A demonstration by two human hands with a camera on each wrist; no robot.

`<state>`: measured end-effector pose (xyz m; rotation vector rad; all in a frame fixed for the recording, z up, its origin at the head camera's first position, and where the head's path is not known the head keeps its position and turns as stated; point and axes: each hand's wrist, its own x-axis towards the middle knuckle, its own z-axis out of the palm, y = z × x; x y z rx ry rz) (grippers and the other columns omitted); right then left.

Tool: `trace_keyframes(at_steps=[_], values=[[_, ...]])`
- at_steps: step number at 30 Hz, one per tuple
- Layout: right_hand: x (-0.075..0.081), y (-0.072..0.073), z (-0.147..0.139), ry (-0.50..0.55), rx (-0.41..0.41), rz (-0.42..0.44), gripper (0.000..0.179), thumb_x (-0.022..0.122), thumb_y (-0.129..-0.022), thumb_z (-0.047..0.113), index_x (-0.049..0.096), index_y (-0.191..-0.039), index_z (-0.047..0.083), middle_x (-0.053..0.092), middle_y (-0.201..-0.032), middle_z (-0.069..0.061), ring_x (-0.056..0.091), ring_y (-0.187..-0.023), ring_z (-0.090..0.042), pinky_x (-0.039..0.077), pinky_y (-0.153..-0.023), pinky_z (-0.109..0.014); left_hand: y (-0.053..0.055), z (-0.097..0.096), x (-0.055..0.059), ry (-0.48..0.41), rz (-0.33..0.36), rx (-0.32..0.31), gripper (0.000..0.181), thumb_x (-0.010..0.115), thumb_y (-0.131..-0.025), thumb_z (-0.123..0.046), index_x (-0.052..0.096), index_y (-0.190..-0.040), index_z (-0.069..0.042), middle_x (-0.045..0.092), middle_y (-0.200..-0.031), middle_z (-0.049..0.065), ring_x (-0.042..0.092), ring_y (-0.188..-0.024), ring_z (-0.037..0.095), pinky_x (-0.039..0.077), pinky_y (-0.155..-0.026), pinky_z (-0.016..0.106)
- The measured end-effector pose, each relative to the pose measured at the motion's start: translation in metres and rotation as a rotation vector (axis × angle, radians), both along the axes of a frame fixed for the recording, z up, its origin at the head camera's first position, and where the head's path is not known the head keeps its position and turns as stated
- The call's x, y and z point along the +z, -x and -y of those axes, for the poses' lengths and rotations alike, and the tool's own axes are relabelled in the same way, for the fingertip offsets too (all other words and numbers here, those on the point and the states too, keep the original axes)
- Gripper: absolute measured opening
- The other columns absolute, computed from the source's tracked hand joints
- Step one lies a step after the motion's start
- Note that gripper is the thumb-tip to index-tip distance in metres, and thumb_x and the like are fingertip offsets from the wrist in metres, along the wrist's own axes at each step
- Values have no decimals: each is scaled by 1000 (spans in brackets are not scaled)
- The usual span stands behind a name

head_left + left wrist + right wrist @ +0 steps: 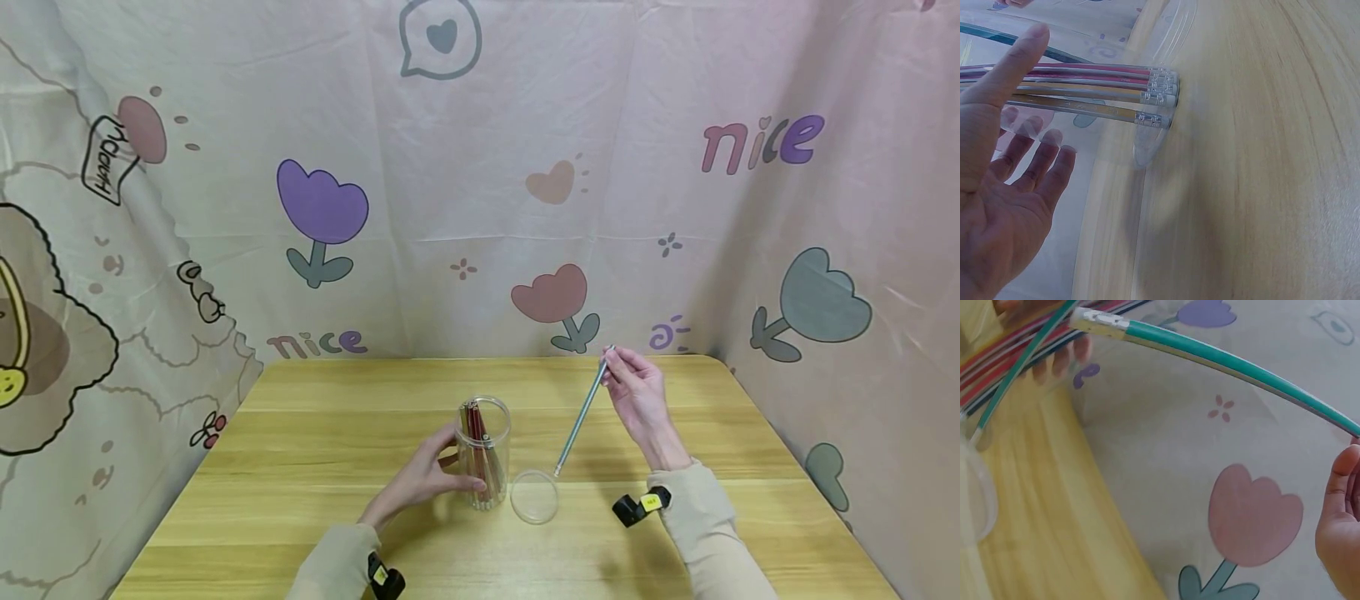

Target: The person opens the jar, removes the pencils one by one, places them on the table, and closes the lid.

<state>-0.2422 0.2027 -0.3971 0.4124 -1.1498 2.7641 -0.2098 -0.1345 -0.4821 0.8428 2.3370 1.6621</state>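
Observation:
In the head view, a clear round jar [502,467] stands upright on the table, holding several pencils [476,429]. My left hand [423,477] grips the jar from the left, its thumb across the near side and its fingers round the back. The left wrist view shows the pencils [1097,111] with their eraser ends down at the jar's base. Off to the right, my right hand [637,396] pinches a green pencil [581,421] near its upper end. That pencil [1241,365] slants down toward the jar, eraser end lowest, apart from it.
A clear round lid [535,497] lies flat on the wooden table [322,433], just right of the jar and below the green pencil's eraser end. A printed cloth [450,192] hangs behind the table and along both sides.

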Motion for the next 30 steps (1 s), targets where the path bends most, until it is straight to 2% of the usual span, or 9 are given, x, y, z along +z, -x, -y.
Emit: trace_keyframes(at_steps=[10,23,27,30], values=[[-27,8,-5,-247,-40,132,25,61,-96,-4,80,-90,13,78,-84,-1,65,-66,-6,57,-60,-14,1,-1,-1,-10,-17,-4,83,89,-75,-19,47,-146,-11,53,-146,13,50,-136,38,46,-115,54],[-65,19,-9,-520,-85,267,27,66,-95,2,80,-86,23,77,-81,6,62,-65,-2,55,-59,-12,-1,0,0,-13,39,3,81,88,-75,-20,48,-146,-17,50,-149,13,45,-139,41,43,-116,59],[-76,23,-10,-590,-98,289,19,68,-94,3,80,-90,17,76,-80,5,60,-64,-3,55,-59,-12,-1,0,0,-10,40,7,81,89,-76,-20,48,-146,-19,49,-149,13,45,-139,41,43,-116,59],[-82,25,-11,-640,-102,306,12,69,-94,5,77,-102,3,75,-78,5,60,-63,-3,54,-59,-13,-1,0,0,-9,44,10,81,89,-75,-20,48,-145,-19,50,-149,12,45,-139,41,43,-116,59]])
